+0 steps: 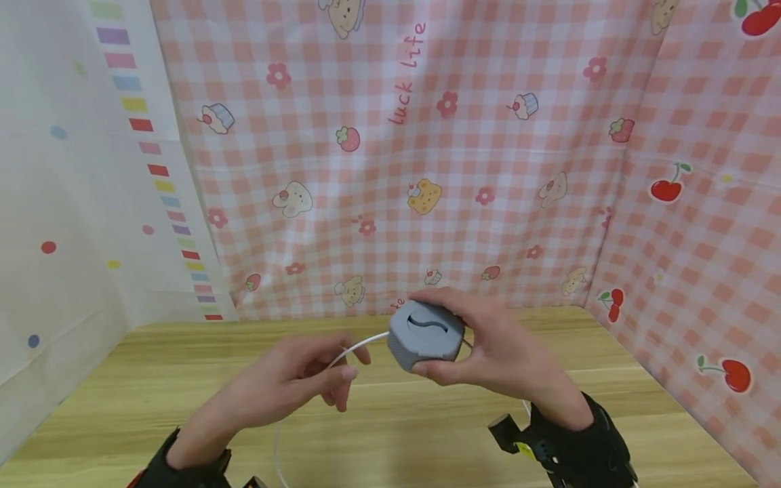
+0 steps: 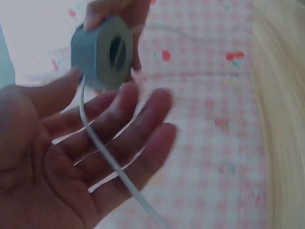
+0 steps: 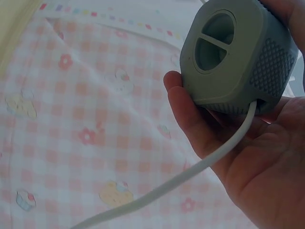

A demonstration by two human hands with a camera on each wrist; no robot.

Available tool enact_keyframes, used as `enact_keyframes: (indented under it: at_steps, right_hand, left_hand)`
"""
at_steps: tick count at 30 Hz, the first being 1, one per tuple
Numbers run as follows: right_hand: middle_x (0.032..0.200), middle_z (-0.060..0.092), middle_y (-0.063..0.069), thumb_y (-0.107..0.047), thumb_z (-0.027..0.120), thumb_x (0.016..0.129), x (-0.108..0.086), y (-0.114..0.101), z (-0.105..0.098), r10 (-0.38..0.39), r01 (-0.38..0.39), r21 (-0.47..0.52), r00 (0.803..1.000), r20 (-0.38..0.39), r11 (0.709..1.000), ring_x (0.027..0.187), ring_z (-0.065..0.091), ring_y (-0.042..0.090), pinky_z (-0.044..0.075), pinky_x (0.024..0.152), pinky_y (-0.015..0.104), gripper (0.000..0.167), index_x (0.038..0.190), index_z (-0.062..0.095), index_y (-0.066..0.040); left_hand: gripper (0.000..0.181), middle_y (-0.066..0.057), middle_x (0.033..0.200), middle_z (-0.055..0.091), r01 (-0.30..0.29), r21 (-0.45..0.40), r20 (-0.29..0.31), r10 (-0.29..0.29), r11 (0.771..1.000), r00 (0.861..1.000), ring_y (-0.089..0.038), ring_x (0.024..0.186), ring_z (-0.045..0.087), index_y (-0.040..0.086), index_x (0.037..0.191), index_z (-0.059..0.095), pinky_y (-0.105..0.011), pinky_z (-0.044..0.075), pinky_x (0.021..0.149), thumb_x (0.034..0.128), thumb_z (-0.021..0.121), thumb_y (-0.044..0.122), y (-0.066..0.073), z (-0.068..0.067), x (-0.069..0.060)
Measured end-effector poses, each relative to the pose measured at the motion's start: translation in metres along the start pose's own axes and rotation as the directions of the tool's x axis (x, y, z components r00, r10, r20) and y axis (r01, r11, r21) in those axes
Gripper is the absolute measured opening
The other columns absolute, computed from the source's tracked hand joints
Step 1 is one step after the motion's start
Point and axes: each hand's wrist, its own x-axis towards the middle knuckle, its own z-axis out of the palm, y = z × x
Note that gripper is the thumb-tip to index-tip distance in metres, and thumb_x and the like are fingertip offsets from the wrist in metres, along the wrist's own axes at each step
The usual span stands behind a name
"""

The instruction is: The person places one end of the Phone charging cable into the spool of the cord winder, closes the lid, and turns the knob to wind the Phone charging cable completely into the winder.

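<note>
My right hand (image 1: 497, 349) holds up a grey many-sided cable winder (image 1: 421, 347), thumb below and fingers over its top. In the right wrist view, the round recess with a crossbar shows on the winder's (image 3: 243, 62) face, and its sides are textured. A white cable (image 1: 371, 340) leaves the winder on the left and runs to my left hand (image 1: 287, 376). There the fingers are loosely spread. The cable (image 2: 114, 164) crosses in front of them in the left wrist view, with no clear pinch on it. More cable hangs below the left hand.
Beneath both hands lies a wood-grain table (image 1: 390, 427). A pink checked cloth (image 1: 378, 169) hangs behind it, another cherry-print cloth (image 1: 702, 271) on the right, and a white dotted sheet (image 1: 73, 203) on the left. Dark straps (image 1: 586, 440) circle the wrists.
</note>
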Motion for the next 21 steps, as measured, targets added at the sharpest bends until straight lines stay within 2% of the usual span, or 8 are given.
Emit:
enact_keyframes:
  at_steps: [5,8,11,16,21]
  right_hand:
    - [0.119,0.062,-0.005,-0.026,0.080,0.078,0.005,-0.005,0.009,-0.035,0.035,0.038,0.999,0.011,0.999,0.097,0.059,0.008,0.053,0.083,0.024,0.065,0.135,0.051,-0.018]
    - [0.118,0.063,-0.003,-0.024,0.081,0.077,0.007,-0.005,0.008,-0.019,0.018,0.073,1.000,0.005,0.997,0.096,0.060,0.009,0.053,0.082,0.025,0.064,0.134,0.051,-0.017]
    - [0.119,0.062,0.001,-0.021,0.081,0.077,0.010,-0.006,0.002,-0.004,0.004,0.099,1.000,-0.008,0.995,0.096,0.061,0.011,0.054,0.082,0.025,0.064,0.134,0.052,-0.016]
    - [0.120,0.061,0.003,-0.018,0.081,0.077,0.025,-0.011,-0.011,-0.025,0.028,0.084,0.999,-0.030,0.996,0.098,0.060,0.012,0.055,0.083,0.025,0.064,0.134,0.052,-0.013]
    - [0.120,0.063,0.004,-0.017,0.082,0.076,0.042,-0.022,-0.025,-0.086,0.088,0.034,0.995,-0.050,0.996,0.098,0.061,0.012,0.055,0.083,0.026,0.064,0.132,0.054,-0.010]
  left_hand:
    - [0.018,-0.005,0.066,0.059,-0.066,-0.015,-0.101,0.064,0.998,0.993,-0.013,0.058,0.061,0.015,0.101,0.058,-0.030,0.055,0.055,0.1030,0.043,0.024,0.010,0.010,0.011]
    - [0.021,-0.007,0.060,0.056,-0.098,-0.029,-0.124,0.093,0.995,0.988,-0.013,0.052,0.059,0.011,0.091,0.057,-0.030,0.053,0.049,0.1029,0.043,0.021,0.009,0.009,0.012]
    - [0.022,-0.010,0.057,0.055,-0.127,-0.075,-0.128,0.117,0.989,0.985,-0.014,0.050,0.059,0.008,0.087,0.054,-0.032,0.052,0.047,0.1030,0.042,0.016,0.007,0.005,0.011]
    - [0.022,-0.016,0.058,0.053,-0.174,-0.227,-0.122,0.149,0.958,0.981,-0.022,0.051,0.059,0.003,0.089,0.052,-0.035,0.052,0.049,0.1038,0.038,0.010,-0.001,-0.001,0.009]
    - [0.028,-0.018,0.059,0.046,-0.218,-0.339,-0.107,0.193,0.915,0.975,-0.026,0.047,0.054,-0.001,0.086,0.049,-0.037,0.051,0.045,0.1048,0.029,0.006,-0.010,0.004,0.011]
